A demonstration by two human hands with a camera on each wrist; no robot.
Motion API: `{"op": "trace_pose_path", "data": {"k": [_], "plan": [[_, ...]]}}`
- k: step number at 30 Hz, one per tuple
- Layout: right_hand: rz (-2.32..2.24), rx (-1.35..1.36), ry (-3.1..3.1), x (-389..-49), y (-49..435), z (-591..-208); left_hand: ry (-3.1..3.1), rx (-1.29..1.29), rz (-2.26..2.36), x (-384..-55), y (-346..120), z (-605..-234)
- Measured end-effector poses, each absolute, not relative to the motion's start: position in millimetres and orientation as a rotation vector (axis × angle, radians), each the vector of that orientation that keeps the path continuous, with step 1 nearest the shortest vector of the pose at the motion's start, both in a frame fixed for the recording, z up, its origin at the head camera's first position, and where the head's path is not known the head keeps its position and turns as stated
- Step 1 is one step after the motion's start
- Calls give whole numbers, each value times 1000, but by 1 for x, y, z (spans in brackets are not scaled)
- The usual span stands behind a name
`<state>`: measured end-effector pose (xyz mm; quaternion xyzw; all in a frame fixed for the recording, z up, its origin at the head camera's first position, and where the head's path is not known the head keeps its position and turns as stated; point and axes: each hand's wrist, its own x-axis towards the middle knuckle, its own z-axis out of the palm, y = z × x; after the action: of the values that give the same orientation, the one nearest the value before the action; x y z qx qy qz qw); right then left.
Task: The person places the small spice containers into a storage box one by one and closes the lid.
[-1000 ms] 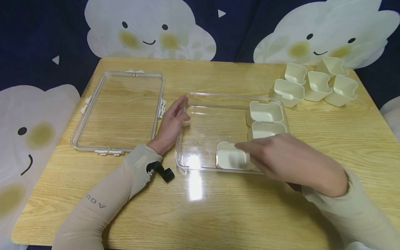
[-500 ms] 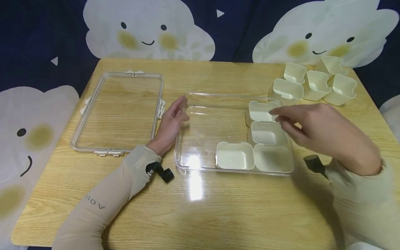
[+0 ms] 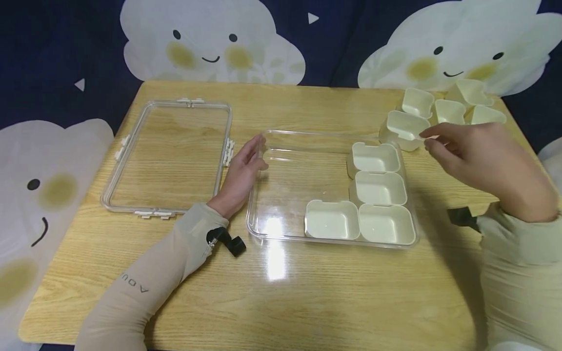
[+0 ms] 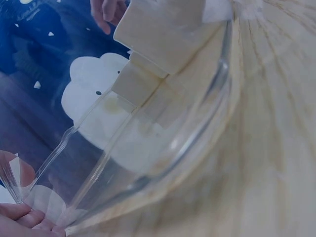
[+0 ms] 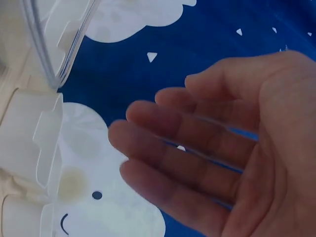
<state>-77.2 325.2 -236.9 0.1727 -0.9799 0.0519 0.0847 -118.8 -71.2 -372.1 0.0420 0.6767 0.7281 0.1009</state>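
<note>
My left hand grips the left wall of a clear plastic box; in the left wrist view its fingers lie around the box's corner. Inside the box, cream bins line the right side: a back bin, a middle bin and a front bin. Another bin adjoins the front one on its left. My right hand hovers right of the box, its fingertips by a loose cream bin. The right wrist view shows its fingers loosely bent around nothing.
A clear lid with white clips lies left of the box. More cream bins stand grouped at the table's back right, partly behind my right hand. The wooden table ends at a cloud-patterned dark cloth.
My right hand has left the front bins in the box and moved back and right to the loose bins. My left hand has stayed on the box wall.
</note>
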Motion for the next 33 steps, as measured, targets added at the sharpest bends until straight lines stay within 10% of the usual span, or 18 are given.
{"op": "trace_pose_path", "data": {"k": [33], "plan": [[362, -279, -2911, -119, 395, -274, 2020, 96, 2128, -118, -72, -374]]}}
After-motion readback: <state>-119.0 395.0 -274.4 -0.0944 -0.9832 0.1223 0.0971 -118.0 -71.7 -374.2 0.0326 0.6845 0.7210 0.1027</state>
